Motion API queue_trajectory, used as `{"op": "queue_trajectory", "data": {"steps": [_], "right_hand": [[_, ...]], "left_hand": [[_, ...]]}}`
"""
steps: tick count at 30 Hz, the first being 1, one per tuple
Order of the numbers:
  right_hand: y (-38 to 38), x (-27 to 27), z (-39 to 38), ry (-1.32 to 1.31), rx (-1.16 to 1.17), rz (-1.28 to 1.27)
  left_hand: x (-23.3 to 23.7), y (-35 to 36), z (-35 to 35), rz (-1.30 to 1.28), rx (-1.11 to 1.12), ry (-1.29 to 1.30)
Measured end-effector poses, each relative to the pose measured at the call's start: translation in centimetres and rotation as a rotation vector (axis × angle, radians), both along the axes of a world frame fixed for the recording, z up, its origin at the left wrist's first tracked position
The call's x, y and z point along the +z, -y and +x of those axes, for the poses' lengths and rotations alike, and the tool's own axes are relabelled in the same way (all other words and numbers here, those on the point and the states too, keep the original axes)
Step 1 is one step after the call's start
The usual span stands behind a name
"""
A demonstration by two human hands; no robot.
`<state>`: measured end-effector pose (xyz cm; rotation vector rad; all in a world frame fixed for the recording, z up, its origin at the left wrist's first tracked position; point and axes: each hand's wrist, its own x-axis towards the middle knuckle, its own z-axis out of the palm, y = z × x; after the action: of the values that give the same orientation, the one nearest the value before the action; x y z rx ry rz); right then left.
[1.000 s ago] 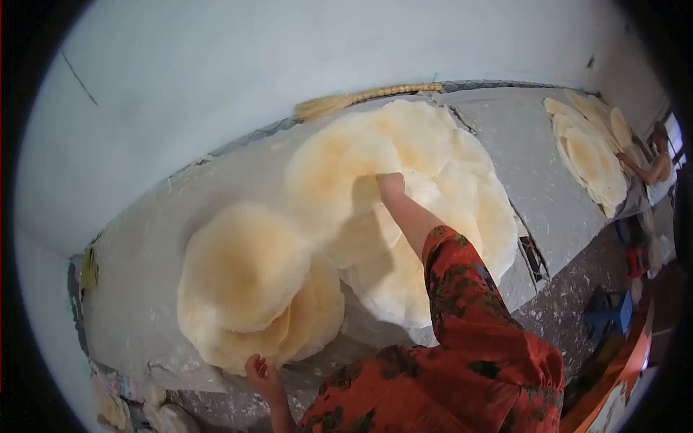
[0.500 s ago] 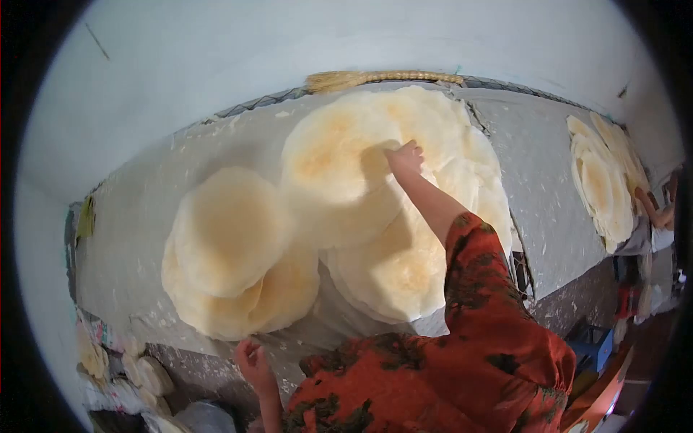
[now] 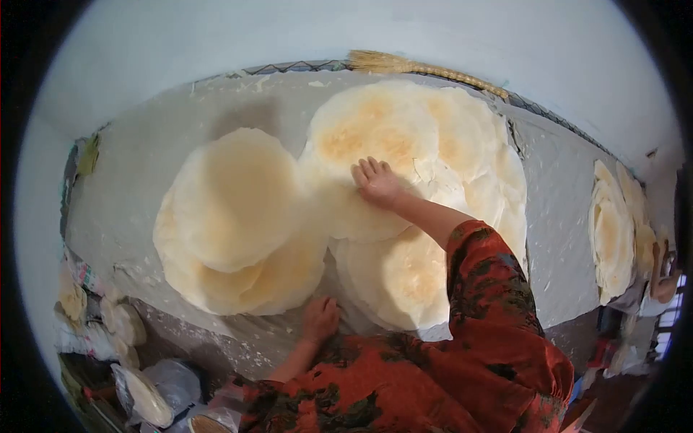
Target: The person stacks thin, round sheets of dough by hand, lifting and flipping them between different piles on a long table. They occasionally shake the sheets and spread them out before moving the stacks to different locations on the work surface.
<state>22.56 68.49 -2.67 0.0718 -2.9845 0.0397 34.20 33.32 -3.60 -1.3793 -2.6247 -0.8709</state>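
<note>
The top sheet (image 3: 372,126), pale with brown patches, lies on the big pile (image 3: 480,151) in the upper middle of the frame, and I have the right hand (image 3: 377,185) over it, fingers slightly spread and gripping nothing that I can see. At left middle is the smaller pile (image 3: 249,202), and near its lower right edge I have the left hand (image 3: 322,318) with fingers bent inward, but I cannot tell if they hold something. Both piles are on the grey table (image 3: 115,209), with a broom (image 3: 426,68) at the top and another person (image 3: 660,283) at far right.
</note>
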Motion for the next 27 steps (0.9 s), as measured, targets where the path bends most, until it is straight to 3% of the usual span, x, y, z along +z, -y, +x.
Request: {"op": "queue_trajectory", "data": {"steps": [4, 8, 10, 12, 14, 17, 20, 23, 25, 27], "right_hand": [[2.5, 2.6, -0.6, -0.036, -0.026, 0.115], [2.5, 1.1, -2.7, -0.106, 0.022, 0.092], [0.8, 2.0, -4.2, 0.078, -0.117, 0.129], [-2.0, 2.5, -5.5, 0.146, -0.066, 0.007], [-3.2, 5.4, -7.2, -0.036, -0.116, 0.022], [-2.2, 13.0, -4.8, -0.113, -0.03, 0.062], [1.7, 11.4, 0.2, 0.0, -0.003, -0.01], [3.3, 4.0, 4.0, 0.016, 0.071, -0.168], [4.0, 3.1, 4.8, -0.071, 0.042, -0.16], [4.4, 2.3, 5.8, -0.143, 0.021, -0.153]], "left_hand": [[0.6, -0.2, -0.2, 0.005, 0.004, -0.067], [0.9, 0.0, -0.4, -0.008, -0.007, -0.033], [0.7, 0.0, -0.3, -0.022, 0.006, -0.068], [0.4, -0.2, -0.7, 0.014, 0.009, -0.076], [0.2, 0.1, -0.2, 0.049, 0.018, -0.082], [0.1, 0.6, -0.3, -0.066, -0.035, 0.016], [0.4, 0.4, 0.3, -0.088, 0.011, 0.068], [1.4, -0.3, -1.1, -0.034, 0.031, 0.149], [3.1, -3.0, -1.8, 0.107, 0.045, 0.474], [3.5, -7.2, -3.8, 0.462, 0.301, 1.393]]}}
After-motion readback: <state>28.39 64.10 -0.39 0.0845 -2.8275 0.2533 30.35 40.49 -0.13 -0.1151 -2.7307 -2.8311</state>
